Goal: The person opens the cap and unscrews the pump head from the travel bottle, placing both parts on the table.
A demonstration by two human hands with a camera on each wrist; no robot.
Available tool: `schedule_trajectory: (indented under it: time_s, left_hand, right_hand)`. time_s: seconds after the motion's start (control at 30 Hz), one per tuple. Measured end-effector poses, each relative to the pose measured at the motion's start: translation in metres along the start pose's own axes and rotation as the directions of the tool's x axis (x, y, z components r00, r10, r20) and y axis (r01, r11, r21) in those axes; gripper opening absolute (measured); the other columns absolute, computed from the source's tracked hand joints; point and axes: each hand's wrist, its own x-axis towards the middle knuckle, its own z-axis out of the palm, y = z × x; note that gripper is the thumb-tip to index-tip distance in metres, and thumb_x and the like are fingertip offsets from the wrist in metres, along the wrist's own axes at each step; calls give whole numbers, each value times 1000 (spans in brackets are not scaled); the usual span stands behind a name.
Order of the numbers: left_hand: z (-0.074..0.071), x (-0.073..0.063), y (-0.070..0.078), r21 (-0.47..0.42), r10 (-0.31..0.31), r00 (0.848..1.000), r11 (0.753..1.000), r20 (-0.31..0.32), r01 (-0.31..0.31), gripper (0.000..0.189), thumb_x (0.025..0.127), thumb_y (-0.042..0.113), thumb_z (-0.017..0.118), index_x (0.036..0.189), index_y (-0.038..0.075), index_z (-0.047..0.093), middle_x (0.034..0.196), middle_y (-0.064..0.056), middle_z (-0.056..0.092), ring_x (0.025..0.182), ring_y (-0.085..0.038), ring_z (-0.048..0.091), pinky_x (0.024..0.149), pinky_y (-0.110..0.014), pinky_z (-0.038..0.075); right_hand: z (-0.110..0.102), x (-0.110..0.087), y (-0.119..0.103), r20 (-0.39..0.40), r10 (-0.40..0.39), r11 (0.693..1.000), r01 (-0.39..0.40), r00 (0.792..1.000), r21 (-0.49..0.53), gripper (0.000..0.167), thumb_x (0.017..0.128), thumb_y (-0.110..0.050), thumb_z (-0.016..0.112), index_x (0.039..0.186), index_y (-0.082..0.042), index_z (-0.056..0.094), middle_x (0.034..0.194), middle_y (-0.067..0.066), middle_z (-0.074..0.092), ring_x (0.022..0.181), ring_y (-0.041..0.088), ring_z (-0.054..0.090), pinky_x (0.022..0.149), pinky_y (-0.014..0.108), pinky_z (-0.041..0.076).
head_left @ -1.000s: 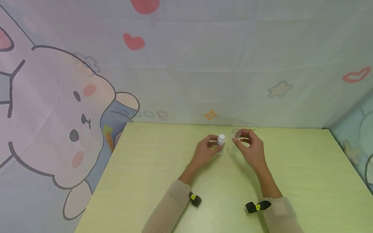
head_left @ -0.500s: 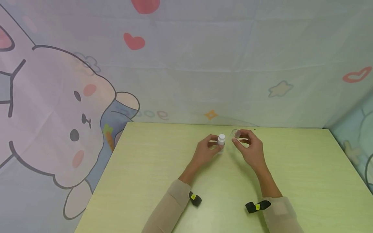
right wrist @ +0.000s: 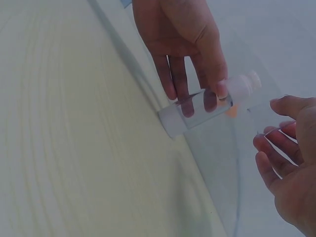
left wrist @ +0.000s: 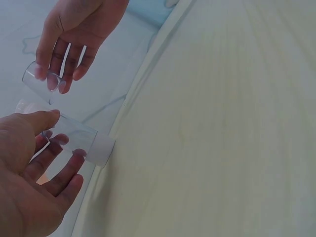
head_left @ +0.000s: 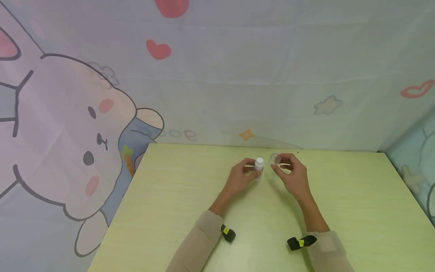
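Note:
A small clear bottle [head_left: 259,163] with a white top and white base stands upright near the table's far edge. My left hand [head_left: 238,175] grips it from the left, its thumb on the near side. In the left wrist view the bottle's white base [left wrist: 101,149] meets the table, and the fingers curl round the clear body. My right hand [head_left: 295,174] pinches a clear cup-shaped cap [head_left: 274,158] between thumb and fingers. That cap is above table height, just right of the bottle and apart from it. In the right wrist view the bottle's white top [right wrist: 242,88] faces the cap [right wrist: 261,118].
Both hands work over a pale yellow-green table [head_left: 163,196]. Behind its far edge hangs a printed cloth [head_left: 217,94] with hearts and a large cartoon animal. Black wrist cameras sit on both sleeves.
The head view has shifted slightly. My right hand and the clear cap have come a little toward me and left. The left hand keeps its hold on the bottle.

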Motion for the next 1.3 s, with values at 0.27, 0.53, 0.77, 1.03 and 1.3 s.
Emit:
schedule_trajectory:
  time_s: [0.27, 0.53, 0.77, 1.03, 1.3]
  left_hand:
    - [0, 0, 0, 9, -7, 1000, 1000, -3, 7, 36, 97, 24, 81, 130, 16, 68, 135, -4, 70, 120, -26, 71, 101, -36, 59]
    - [1, -1, -1, 23, -20, 1000, 1000, 0, 20, 37, 99, 27, 80, 132, 16, 67, 137, -2, 68, 122, -23, 70, 99, -35, 59]
    - [2, -1, 1, 18, -14, 1000, 1000, -10, 14, 37, 99, 23, 79, 132, 15, 67, 136, -4, 69, 121, -24, 70, 99, -33, 59]
    - [1, -1, 1, 28, 5, 1000, 1000, -6, -5, 37, 99, 24, 79, 133, 14, 66, 137, -5, 68, 121, -24, 70, 100, -35, 59]
    - [1, -1, 0, 27, 22, 1000, 999, 1, -22, 37, 99, 23, 79, 133, 13, 66, 137, -5, 68, 121, -25, 70, 99, -34, 59]
  right_hand:
    - [1, 0, 4, 8, 7, 1000, -6, 1000, -22, 34, 98, -4, 76, 125, 11, 62, 119, 25, 67, 109, 28, 65, 95, 31, 57]
    - [3, 0, 14, 19, -20, 999, 20, 1000, -28, 29, 97, -4, 78, 120, 7, 64, 116, 21, 69, 110, 34, 64, 94, 30, 57]
    - [3, -1, 6, 9, -34, 999, 34, 999, -35, 36, 96, 0, 77, 128, 10, 61, 117, 26, 68, 109, 41, 65, 94, 44, 59]
    - [3, 0, 4, 22, -36, 998, 37, 999, -52, 38, 96, 2, 76, 130, 9, 61, 118, 27, 68, 108, 42, 66, 93, 39, 59]
    - [3, -1, 10, 58, -46, 997, 49, 997, -57, 38, 97, 1, 76, 131, 8, 62, 119, 26, 68, 111, 40, 65, 95, 60, 55]
